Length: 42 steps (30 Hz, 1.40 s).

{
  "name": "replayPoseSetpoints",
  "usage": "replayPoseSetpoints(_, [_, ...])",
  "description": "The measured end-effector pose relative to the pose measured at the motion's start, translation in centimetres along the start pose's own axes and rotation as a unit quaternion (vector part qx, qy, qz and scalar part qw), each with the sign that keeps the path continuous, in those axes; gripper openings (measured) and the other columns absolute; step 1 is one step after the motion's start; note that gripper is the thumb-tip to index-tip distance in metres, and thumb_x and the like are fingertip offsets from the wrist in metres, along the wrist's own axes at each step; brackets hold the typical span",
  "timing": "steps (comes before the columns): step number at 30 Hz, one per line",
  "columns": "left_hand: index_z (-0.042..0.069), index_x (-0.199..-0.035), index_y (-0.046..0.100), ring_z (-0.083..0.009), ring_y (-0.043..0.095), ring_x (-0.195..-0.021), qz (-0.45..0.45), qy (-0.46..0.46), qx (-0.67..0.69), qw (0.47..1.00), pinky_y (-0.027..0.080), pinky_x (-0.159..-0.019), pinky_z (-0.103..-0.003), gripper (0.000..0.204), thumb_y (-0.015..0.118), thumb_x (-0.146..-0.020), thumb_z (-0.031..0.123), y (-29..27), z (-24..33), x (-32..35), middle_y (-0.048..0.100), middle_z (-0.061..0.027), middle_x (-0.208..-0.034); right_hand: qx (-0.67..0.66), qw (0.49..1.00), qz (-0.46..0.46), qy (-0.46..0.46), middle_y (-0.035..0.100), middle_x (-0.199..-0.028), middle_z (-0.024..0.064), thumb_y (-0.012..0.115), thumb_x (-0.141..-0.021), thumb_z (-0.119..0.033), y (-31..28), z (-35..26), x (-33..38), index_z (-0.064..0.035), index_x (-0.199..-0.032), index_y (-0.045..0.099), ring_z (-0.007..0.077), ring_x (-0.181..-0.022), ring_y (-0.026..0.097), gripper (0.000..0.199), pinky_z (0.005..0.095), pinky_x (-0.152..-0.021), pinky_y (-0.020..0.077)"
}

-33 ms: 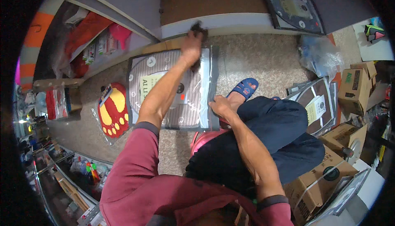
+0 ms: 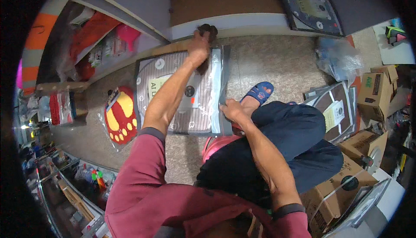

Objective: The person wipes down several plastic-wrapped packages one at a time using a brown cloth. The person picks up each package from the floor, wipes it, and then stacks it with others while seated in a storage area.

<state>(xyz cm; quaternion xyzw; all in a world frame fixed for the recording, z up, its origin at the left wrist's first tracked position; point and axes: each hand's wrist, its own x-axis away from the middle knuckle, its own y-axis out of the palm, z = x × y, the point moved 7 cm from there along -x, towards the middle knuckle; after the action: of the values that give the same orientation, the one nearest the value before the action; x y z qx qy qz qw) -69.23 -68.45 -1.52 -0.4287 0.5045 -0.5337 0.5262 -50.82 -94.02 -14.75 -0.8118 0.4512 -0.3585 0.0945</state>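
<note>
A packaged mat (image 2: 173, 123), grey-brown striped with a dark border and in clear plastic, lies in front of me with a pale label on it. Over its far edge, my left hand (image 2: 198, 49) is closed around a dark brown bunched cloth (image 2: 209, 31); some dark material also shows below the hand, over the package. My right hand (image 2: 234, 110) pinches the package's right edge, next to the shiny clear strip of its plastic. My left forearm covers part of the mat and label.
Left of the package lies a red and yellow foot-shaped mat (image 2: 120, 116). Another packaged mat (image 2: 308, 8) rests in the shelf at the far right. More packaged mats (image 2: 331, 112) and cardboard boxes (image 2: 333, 190) stand at my right. A blue slipper (image 2: 259, 94) is on my foot.
My left hand has shifted slightly toward the left with the dark cloth, near the package's far edge. My right hand stays at the right edge.
</note>
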Motion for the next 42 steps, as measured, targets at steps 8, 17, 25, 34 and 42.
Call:
replayPoseSetpoints(8, [0.016, -0.169, 0.059, -0.0659, 0.073, -0.131, 0.029, -0.090, 0.042, 0.995, 0.063, -0.106, -0.074, 0.063, 0.073, -0.109, 0.021, -1.8, -23.4, 9.0, 0.058, -0.0356, -0.166, -0.148, 0.986, -0.032, -0.076, 0.083, -0.138, 0.0381, 0.079, -0.113, -0.040, 0.7, -3.2, -4.0, 0.0080, -0.131, 0.083, 0.0552, -0.134, 0.080, 0.052, 0.0578, -0.117, 0.0610])
replayPoseSetpoints(17, [0.012, -0.165, 0.056, -0.0627, 0.074, -0.131, 0.021, -0.184, 0.043, 0.982, 0.061, -0.109, -0.072, 0.062, 0.080, -0.108, 0.021, 1.4, -24.3, 18.8, 0.063, -0.0319, -0.158, -0.135, 0.961, -0.196, 0.144, 0.089, -0.113, 0.0164, 0.090, -0.114, -0.031, 1.0, 4.0, 0.4, 0.0054, -0.135, 0.087, 0.0264, -0.078, 0.082, 0.042, 0.0424, -0.058, 0.0609])
replayPoseSetpoints(25, [-0.002, -0.160, 0.068, -0.0523, 0.076, -0.141, 0.101, -0.208, 0.228, 0.946, 0.060, -0.119, -0.061, 0.059, 0.076, -0.106, 0.019, -3.7, -27.8, 24.0, 0.077, -0.0346, -0.152, -0.136, 0.987, -0.043, 0.068, 0.091, -0.107, 0.0185, 0.086, -0.113, -0.025, 0.3, 1.0, 0.3, 0.0064, -0.139, 0.084, 0.0271, -0.086, 0.089, 0.041, 0.0453, -0.079, 0.0690])
replayPoseSetpoints(34, [0.018, -0.173, 0.065, -0.0487, 0.067, -0.149, -0.034, 0.215, 0.108, 0.970, 0.056, -0.121, -0.059, 0.071, 0.085, -0.106, 0.028, -1.7, 3.3, 26.1, 0.058, -0.0251, -0.177, -0.041, 0.998, 0.037, 0.037, 0.092, -0.104, 0.0200, 0.082, -0.115, -0.029, 1.7, 3.2, -3.7, 0.0038, -0.132, 0.086, 0.0273, -0.081, 0.089, 0.037, 0.0459, -0.078, 0.0699])
replayPoseSetpoints(42, [0.015, -0.170, 0.064, -0.0473, 0.071, -0.138, 0.028, 0.154, 0.000, 0.988, 0.059, -0.109, -0.061, 0.068, 0.085, -0.105, 0.024, 4.9, -3.0, 12.2, 0.062, -0.0236, -0.169, -0.210, 0.959, -0.081, 0.172, 0.093, -0.103, 0.0167, 0.078, -0.121, -0.024, 0.3, 1.5, -2.7, 0.0029, -0.130, 0.082, 0.0228, -0.070, 0.086, 0.028, 0.0403, -0.061, 0.0685])
